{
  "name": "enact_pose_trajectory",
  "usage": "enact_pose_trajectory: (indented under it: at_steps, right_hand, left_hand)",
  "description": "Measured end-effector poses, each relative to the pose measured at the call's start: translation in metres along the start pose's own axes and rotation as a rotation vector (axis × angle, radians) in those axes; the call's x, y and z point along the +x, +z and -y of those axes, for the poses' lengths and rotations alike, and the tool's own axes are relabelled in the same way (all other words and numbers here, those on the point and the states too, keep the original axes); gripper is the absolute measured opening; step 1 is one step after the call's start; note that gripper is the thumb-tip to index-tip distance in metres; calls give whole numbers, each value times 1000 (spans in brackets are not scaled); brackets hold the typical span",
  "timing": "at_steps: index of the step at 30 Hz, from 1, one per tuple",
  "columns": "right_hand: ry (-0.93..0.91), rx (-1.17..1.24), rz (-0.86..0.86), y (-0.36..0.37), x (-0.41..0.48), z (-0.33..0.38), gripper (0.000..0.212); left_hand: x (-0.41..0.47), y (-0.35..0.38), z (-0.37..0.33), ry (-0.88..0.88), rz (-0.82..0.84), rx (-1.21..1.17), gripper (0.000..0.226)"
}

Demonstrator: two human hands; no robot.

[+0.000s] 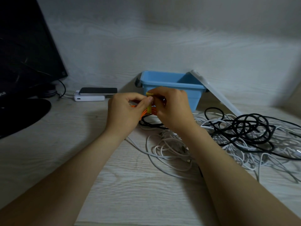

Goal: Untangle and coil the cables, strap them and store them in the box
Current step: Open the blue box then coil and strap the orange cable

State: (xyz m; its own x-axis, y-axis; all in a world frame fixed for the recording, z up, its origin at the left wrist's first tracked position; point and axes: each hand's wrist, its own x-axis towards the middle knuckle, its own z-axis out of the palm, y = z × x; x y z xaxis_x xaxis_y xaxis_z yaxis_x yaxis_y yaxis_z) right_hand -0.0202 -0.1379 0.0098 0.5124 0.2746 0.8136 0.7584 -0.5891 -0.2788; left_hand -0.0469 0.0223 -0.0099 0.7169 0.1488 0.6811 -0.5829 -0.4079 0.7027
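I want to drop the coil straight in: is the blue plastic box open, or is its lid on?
Open. The blue plastic box shows its interior, and the white lid leans against its right side.

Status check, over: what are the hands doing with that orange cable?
Left hand grips orange cable coil, right hand pinches yellow strap around it. Blue box open behind. Black and white cables lie tangled at right, not in the way.

A desk nook in a home or small office: a pale wood-grain desk (pixel 65 160) backed by matching panels (pixel 146 38), a black monitor (pixel 24 46) on its round stand (pixel 19 115) (cable trailing behind), a smartphone (pixel 99 91) lying on a white power bank (pixel 89 98), and a tangle of black and white cables (pixel 244 132).
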Motion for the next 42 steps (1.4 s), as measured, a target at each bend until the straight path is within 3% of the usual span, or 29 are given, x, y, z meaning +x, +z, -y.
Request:
enact_pose_trajectory:
  at_steps: [7,12,16,21,25,36,42]
  right_hand:
    - [55,76,110,-5,-1,5,21]
    - [284,217,124,-8,3,0,46]
    - [498,524,248,-15,4,-6,25]
    - [566,595,237,-17,2,-8,6]
    - [553,538,273,-20,2,-12,7]
    - [213,184,460,-23,4,-23,13]
    - [145,29,498,-17,3,-19,16]
  left_hand:
    - [3,-1,4,-96,5,-83,5]
    - [1,0,-1,-76,-38,-15,14]
    - [1,-2,-3,44,30,59,21]
    - [2,-5,2,112,31,119,14]
    - [3,-8,6,114,54,133,9]
    - [4,-9,9,44,150,112,19]
    - [5,-8,11,36,182,122,17]
